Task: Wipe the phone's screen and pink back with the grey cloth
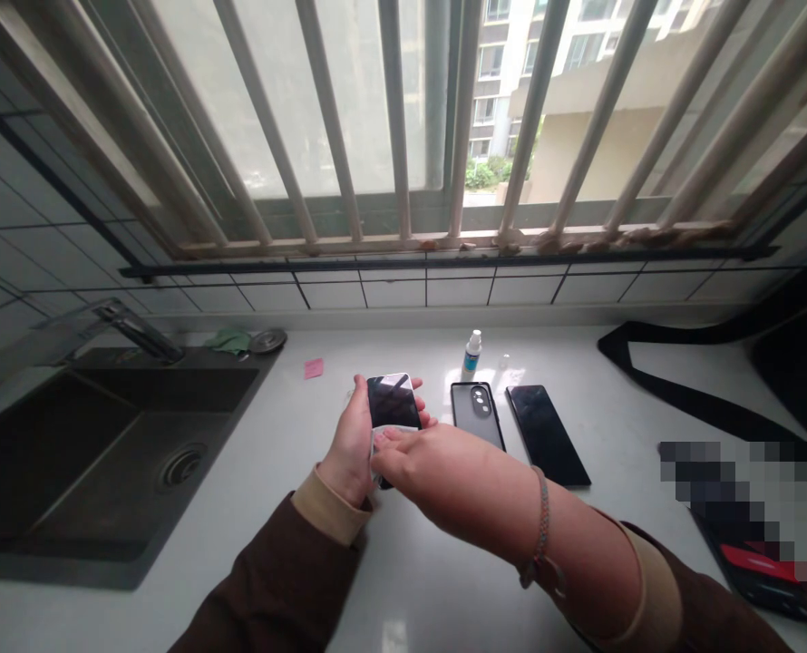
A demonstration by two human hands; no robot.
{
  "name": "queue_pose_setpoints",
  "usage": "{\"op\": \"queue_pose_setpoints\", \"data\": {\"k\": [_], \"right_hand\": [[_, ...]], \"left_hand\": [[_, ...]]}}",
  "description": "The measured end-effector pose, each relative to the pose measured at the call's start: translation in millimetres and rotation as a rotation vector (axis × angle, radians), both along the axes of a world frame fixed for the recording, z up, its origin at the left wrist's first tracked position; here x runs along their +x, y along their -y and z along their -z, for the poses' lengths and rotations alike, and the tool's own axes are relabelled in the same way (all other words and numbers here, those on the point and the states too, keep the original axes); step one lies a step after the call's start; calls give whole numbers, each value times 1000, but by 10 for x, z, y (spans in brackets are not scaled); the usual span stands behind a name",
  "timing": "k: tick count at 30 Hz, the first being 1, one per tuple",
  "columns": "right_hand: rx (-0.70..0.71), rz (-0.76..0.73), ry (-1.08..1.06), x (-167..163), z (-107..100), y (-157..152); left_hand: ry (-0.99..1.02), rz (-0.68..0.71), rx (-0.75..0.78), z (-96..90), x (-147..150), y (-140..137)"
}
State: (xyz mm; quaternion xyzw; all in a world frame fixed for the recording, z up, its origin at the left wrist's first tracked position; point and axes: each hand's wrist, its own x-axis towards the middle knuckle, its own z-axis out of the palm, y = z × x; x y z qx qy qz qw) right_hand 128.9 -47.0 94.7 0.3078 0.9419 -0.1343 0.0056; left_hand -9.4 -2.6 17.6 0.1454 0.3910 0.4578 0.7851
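Note:
My left hand (350, 446) grips a dark-screened phone (393, 399) by its left edge, holding it above the white counter (295, 508). My right hand (425, 467) crosses in front and presses a pale cloth or wipe (391, 433) against the lower part of the screen with its fingers. On the counter just right of the held phone lie a dark phone case (477, 413) with a camera cut-out and a second black phone (546, 433), screen up. A small white spray bottle (471, 355) with a blue label stands behind them.
A dark sink (104, 453) with a faucet (138, 331) fills the left. A pink note (314, 367) lies near it. A black bag strap (682, 394) runs along the right. A dark item with red (761, 567) sits at the right edge. Barred window behind.

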Motion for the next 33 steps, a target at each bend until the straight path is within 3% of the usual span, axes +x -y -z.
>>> {"op": "queue_pose_setpoints", "data": {"k": [4, 9, 13, 15, 17, 21, 26, 29, 33], "right_hand": [[-37, -32, 28, -5, -56, 166], [-53, 66, -35, 214, -137, 226], [114, 367, -242, 417, -163, 63], [247, 553, -290, 454, -93, -53], [341, 642, -273, 431, 33, -161], [278, 502, -173, 259, 347, -288], [292, 326, -208, 60, 590, -270], [246, 277, -203, 12, 565, -232], [146, 145, -160, -9, 383, -144]], "left_hand": [[-3, -32, 17, -24, 11, 6], [46, 4, -12, 4, 8, -2], [114, 118, -7, 44, 14, 28], [175, 203, 12, 67, 18, 61], [212, 293, 26, 91, 22, 93], [229, 345, 71, 142, 56, 121], [166, 150, 103, 180, 109, 94], [91, 159, 56, 149, 71, 56], [-44, 185, 22, 103, -37, -9]]}}
